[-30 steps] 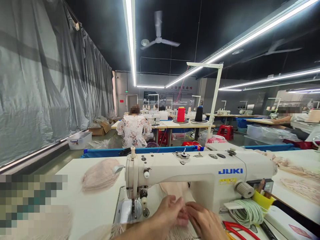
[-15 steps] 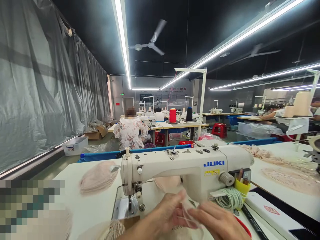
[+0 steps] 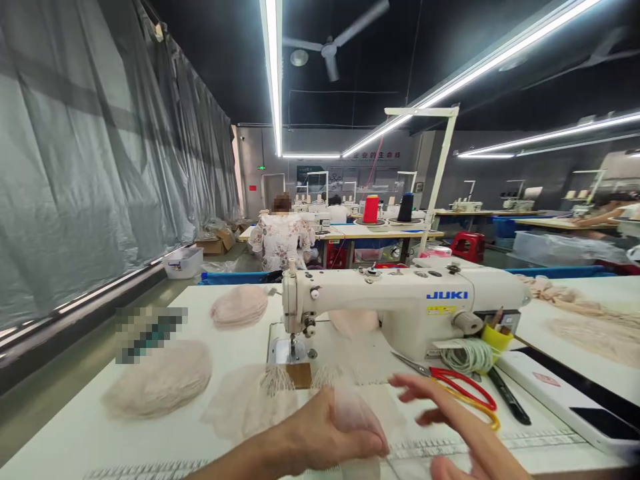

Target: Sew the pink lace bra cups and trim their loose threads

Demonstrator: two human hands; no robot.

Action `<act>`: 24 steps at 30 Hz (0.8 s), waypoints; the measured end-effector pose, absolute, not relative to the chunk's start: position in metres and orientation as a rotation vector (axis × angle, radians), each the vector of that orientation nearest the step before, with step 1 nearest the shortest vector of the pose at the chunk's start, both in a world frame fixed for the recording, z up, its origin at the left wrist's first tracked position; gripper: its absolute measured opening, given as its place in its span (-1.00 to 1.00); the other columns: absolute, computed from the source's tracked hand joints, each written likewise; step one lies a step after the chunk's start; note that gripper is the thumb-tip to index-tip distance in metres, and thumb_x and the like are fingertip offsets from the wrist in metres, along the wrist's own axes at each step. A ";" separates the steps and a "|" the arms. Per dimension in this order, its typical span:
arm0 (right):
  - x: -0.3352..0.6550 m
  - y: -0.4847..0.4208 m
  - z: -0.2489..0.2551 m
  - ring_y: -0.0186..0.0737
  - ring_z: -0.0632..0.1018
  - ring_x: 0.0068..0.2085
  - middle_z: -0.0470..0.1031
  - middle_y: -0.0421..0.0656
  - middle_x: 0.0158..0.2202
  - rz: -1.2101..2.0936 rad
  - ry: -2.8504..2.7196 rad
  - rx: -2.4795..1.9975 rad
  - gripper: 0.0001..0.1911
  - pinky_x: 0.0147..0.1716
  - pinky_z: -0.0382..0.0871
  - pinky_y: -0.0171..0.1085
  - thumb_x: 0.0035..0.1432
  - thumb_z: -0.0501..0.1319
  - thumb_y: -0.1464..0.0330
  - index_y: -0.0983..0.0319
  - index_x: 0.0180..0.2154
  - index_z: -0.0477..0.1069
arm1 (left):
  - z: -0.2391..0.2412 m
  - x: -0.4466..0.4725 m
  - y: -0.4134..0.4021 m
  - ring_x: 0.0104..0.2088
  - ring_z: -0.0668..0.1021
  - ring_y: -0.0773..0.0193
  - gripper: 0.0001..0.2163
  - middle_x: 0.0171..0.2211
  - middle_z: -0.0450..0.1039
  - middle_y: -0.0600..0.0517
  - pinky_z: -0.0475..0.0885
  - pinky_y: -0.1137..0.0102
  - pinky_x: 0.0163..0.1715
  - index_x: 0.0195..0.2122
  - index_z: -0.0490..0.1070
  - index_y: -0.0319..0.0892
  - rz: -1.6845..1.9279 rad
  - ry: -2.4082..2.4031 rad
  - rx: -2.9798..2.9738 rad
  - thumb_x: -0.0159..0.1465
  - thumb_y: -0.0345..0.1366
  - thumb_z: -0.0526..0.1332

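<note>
My left hand [image 3: 340, 427] is closed on a piece of sheer pale fabric [image 3: 356, 401], which drapes thinly over its fingers. To its right, my right hand [image 3: 457, 427] has its fingers apart and holds nothing. It is nearest a pair of scissors [image 3: 463, 383] with red and yellow handles, lying on the table. Beyond both hands stands a white sewing machine [image 3: 345, 293]. Beside my left hand, under the needle end, lie gathered pale pieces [image 3: 275, 400] with loose threads. More pale fabric [image 3: 355, 321] lies behind the machine's arm.
Two stacks of pale pieces, a nearer one [image 3: 160, 380] and a farther one [image 3: 240, 307], lie at the left. Coiled cord [image 3: 467, 357], a yellow cup [image 3: 495, 340], a black pen-like tool [image 3: 507, 397] and a white box [image 3: 555, 393] sit at the right. A person [image 3: 283, 240] sits ahead.
My hands, close together before, have separated; the right has moved away with its fingers spread. The fabric stays in my left hand. The view has shifted, showing the scissors and more table.
</note>
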State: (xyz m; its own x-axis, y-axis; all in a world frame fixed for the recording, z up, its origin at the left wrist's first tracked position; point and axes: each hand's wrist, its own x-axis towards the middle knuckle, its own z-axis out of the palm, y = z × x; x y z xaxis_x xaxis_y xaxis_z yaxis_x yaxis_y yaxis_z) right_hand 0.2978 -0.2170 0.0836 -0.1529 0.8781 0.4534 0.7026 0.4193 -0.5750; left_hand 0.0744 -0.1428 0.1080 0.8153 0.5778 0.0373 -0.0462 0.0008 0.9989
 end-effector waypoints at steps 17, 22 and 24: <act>0.198 -0.229 0.037 -0.31 0.40 -0.54 0.36 -0.27 -0.61 0.777 -1.912 -1.299 -0.57 -0.45 0.29 -0.38 0.36 -0.12 0.12 0.18 -0.45 0.29 | 0.050 -0.001 -0.212 -0.50 0.27 0.38 -0.78 -0.54 0.22 0.15 0.16 0.49 -0.50 -0.44 0.19 -0.18 0.541 0.739 1.479 0.07 -0.22 0.23; 0.190 -0.239 0.050 -0.29 0.43 -0.48 0.43 -0.24 -0.53 0.857 -2.005 -1.290 -0.63 -0.43 0.29 -0.39 0.31 0.00 0.11 0.17 -0.40 0.37 | 0.035 -0.033 -0.218 -0.46 0.31 0.39 -0.63 -0.50 0.27 0.10 0.20 0.49 -0.41 -0.47 0.19 -0.20 0.595 0.722 1.379 0.09 -0.05 0.31; 0.185 -0.238 0.053 -0.29 0.46 -0.44 0.44 -0.24 -0.50 0.881 -2.084 -1.310 -0.63 -0.41 0.30 -0.40 0.32 -0.02 0.11 0.16 -0.39 0.37 | 0.031 -0.038 -0.218 -0.44 0.39 0.35 -0.62 -0.49 0.35 0.07 0.24 0.47 -0.39 -0.37 0.28 -0.23 0.577 0.687 1.300 0.04 -0.05 0.36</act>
State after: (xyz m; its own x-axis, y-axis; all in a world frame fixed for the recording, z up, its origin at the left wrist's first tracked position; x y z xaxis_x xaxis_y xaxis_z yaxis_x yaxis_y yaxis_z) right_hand 0.1848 -0.2380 0.0525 -0.3963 0.9141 0.0857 0.5753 0.3200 -0.7527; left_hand -0.0377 -0.2183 0.0305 0.6744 0.7265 -0.1319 -0.0037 0.1819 0.9833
